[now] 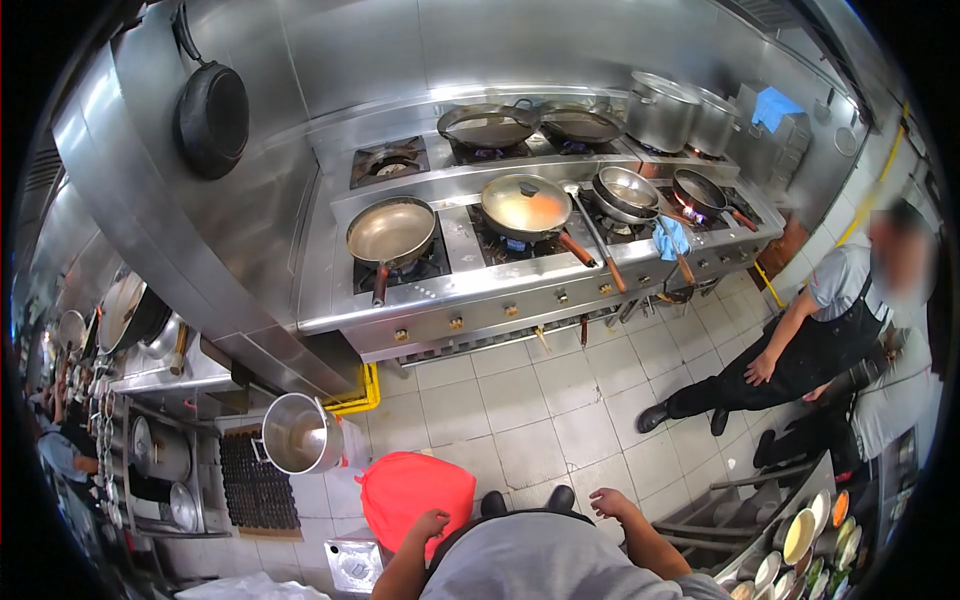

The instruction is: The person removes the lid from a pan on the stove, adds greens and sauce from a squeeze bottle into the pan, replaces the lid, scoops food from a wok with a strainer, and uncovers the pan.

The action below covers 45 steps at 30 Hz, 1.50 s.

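Note:
My left hand (432, 523) hangs at my side with its fingers loosely bent and no object visible in it. Below it is a bright red plastic-looking cover or bag (415, 492); whether the hand touches it I cannot tell. On my other side, my right hand (610, 505) is held out over the tiled floor, fingers apart and holding nothing. In front of me stands a steel stove (375, 335). On its front burners sit a frying pan (391, 232), a lidded pan (525, 207) with orange-brown contents, stacked pans (628, 190) and a small pan (700, 190) over a flame.
Two large woks (487, 128) and tall stockpots (660, 110) occupy the back burners. A big pot (300, 434) stands at the left near a black mat (258, 480). People in aprons (835, 325) are at the right, beside a rack of food containers (800, 535).

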Each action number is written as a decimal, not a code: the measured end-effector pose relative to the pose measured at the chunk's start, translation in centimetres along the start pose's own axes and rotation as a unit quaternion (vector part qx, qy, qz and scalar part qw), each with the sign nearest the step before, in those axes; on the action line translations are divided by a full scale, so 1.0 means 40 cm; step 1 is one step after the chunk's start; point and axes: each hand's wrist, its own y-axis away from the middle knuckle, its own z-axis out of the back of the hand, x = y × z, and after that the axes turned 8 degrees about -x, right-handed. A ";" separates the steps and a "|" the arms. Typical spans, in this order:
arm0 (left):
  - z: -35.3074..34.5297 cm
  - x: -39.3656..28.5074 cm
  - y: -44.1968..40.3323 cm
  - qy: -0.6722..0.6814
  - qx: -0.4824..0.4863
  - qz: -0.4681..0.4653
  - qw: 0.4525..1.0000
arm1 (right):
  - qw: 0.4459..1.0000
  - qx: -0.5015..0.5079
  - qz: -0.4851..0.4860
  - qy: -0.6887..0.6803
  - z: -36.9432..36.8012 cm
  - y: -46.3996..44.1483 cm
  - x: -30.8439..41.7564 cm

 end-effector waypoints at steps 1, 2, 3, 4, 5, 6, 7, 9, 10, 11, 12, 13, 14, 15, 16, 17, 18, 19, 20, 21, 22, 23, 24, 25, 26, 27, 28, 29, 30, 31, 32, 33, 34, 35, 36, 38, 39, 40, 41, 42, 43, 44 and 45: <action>0.000 0.003 -0.001 0.002 0.000 0.001 1.000 | 1.000 0.000 -0.001 -0.003 0.001 0.002 0.002; 0.001 0.007 -0.002 -0.016 -0.003 -0.008 1.000 | 1.000 0.000 0.000 -0.001 0.002 0.001 0.002; 0.003 0.010 -0.004 -0.034 -0.005 -0.016 0.999 | 1.000 0.002 0.001 -0.004 0.003 0.000 0.002; 0.004 0.013 -0.005 -0.033 -0.005 -0.016 0.999 | 1.000 0.003 0.001 -0.007 0.003 -0.001 0.003; 0.004 0.017 -0.006 -0.032 -0.009 -0.024 0.999 | 1.000 0.003 0.002 -0.006 0.003 -0.002 0.003; 0.004 0.020 -0.006 -0.032 -0.012 -0.033 0.999 | 1.000 0.002 0.003 -0.006 0.002 -0.002 0.003; 0.004 0.024 -0.008 -0.031 -0.013 -0.032 0.999 | 1.000 0.000 0.005 -0.006 0.001 -0.003 0.002; 0.006 0.024 -0.008 -0.034 -0.009 -0.033 0.999 | 1.000 0.001 0.002 -0.008 0.002 0.000 0.006; 0.007 0.022 -0.009 -0.033 -0.010 -0.033 0.999 | 1.000 0.002 -0.001 -0.011 0.002 0.002 0.010; 0.006 0.022 -0.010 -0.022 -0.009 -0.024 0.999 | 1.000 0.003 0.000 -0.010 0.002 0.004 0.012; 0.005 0.023 -0.010 -0.011 -0.008 -0.014 1.000 | 1.000 0.004 -0.001 -0.015 0.002 0.006 0.013; 0.004 0.025 -0.011 -0.009 -0.009 -0.013 1.000 | 1.000 0.004 -0.003 -0.020 0.002 0.008 0.015; 0.002 0.026 -0.012 0.010 -0.012 -0.020 1.000 | 1.000 0.005 -0.002 -0.018 0.002 0.006 0.014; -0.001 0.028 -0.013 0.028 -0.016 -0.027 0.999 | 1.000 0.007 -0.001 -0.022 0.002 0.004 0.013; -0.003 0.027 -0.017 0.031 -0.017 -0.026 0.999 | 1.000 0.009 0.000 -0.026 0.001 0.002 0.012; -0.005 0.023 -0.020 0.033 -0.022 -0.012 0.999 | 1.000 0.011 0.001 -0.023 0.002 0.002 0.014; -0.006 0.023 -0.021 0.035 -0.027 0.003 0.999 | 1.000 0.009 0.000 -0.025 0.001 0.005 0.013; -0.006 0.023 -0.020 0.038 -0.028 0.004 0.999 | 1.000 0.007 0.000 -0.026 0.001 0.007 0.014; -0.006 0.025 -0.022 0.029 -0.029 0.000 0.999 | 1.000 0.009 0.001 -0.023 0.002 0.010 0.015; -0.007 0.028 -0.023 0.021 -0.029 -0.005 0.999 | 1.000 0.006 0.000 -0.028 0.003 0.014 0.016; -0.008 0.030 -0.023 0.023 -0.030 -0.004 0.999 | 0.999 0.003 -0.002 -0.032 0.005 0.017 0.018; -0.008 0.030 -0.025 0.022 -0.029 -0.005 0.999 | 1.000 0.004 -0.001 -0.030 0.005 0.018 0.018; -0.008 0.031 -0.026 0.021 -0.028 -0.005 0.999 | 1.000 0.002 -0.001 -0.029 0.007 0.019 0.017; -0.008 0.032 -0.027 0.022 -0.028 -0.005 0.999 | 1.000 0.000 -0.001 -0.027 0.008 0.020 0.018; -0.007 0.031 -0.028 0.020 -0.029 -0.007 0.999 | 1.000 0.000 0.000 -0.026 0.010 0.022 0.021; -0.006 0.031 -0.027 0.018 -0.029 -0.009 0.999 | 1.000 0.001 -0.003 -0.024 0.012 0.024 0.025; -0.005 0.031 -0.027 0.019 -0.029 -0.009 0.999 | 1.000 0.001 -0.005 -0.023 0.013 0.026 0.029; -0.004 0.033 -0.031 0.017 -0.028 -0.010 0.999 | 1.000 0.002 -0.005 -0.022 0.014 0.028 0.031; -0.003 0.035 -0.034 0.014 -0.027 -0.011 0.999 | 1.000 0.001 -0.008 -0.020 0.014 0.029 0.035; -0.002 0.039 -0.036 0.015 -0.027 -0.011 0.999 | 1.000 0.001 -0.010 -0.018 0.014 0.030 0.038; -0.001 0.045 -0.038 0.013 -0.022 -0.017 1.000 | 1.000 0.001 -0.010 -0.017 0.014 0.031 0.041; 0.000 0.050 -0.041 0.011 -0.017 -0.023 1.000 | 1.000 0.001 -0.011 -0.015 0.013 0.032 0.044; 0.000 0.054 -0.044 0.011 -0.017 -0.023 1.000 | 1.000 0.000 -0.011 -0.013 0.013 0.034 0.047; -0.003 0.055 -0.045 0.004 -0.015 -0.027 1.000 | 1.000 0.000 -0.012 -0.012 0.016 0.036 0.049; -0.003 0.058 -0.046 -0.004 -0.014 -0.031 0.999 | 1.000 0.002 -0.010 -0.013 0.016 0.036 0.051; -0.003 0.059 -0.045 -0.016 -0.021 -0.035 0.999 | 1.000 0.004 -0.009 -0.013 0.016 0.037 0.051; -0.002 0.058 -0.043 -0.028 -0.029 -0.040 0.998 | 1.000 0.004 -0.009 -0.012 0.016 0.035 0.050; -0.001 0.057 -0.041 -0.028 -0.029 -0.040 0.998 | 1.000 0.005 -0.008 -0.012 0.016 0.034 0.049; 0.000 0.054 -0.037 -0.023 -0.028 -0.033 0.999 | 1.000 0.005 -0.008 -0.011 0.015 0.033 0.049; 0.002 0.051 -0.033 -0.017 -0.028 -0.027 0.999 | 1.000 0.005 -0.006 -0.007 0.014 0.033 0.048; 0.000 0.045 -0.029 -0.017 -0.027 -0.026 0.999 | 1.000 0.004 -0.004 -0.003 0.016 0.034 0.046; 0.001 0.042 -0.027 -0.018 -0.021 -0.021 0.999 | 1.000 0.005 -0.004 -0.003 0.014 0.033 0.045; 0.001 0.038 -0.024 -0.020 -0.016 -0.016 1.000 | 1.000 0.006 -0.004 -0.005 0.013 0.032 0.043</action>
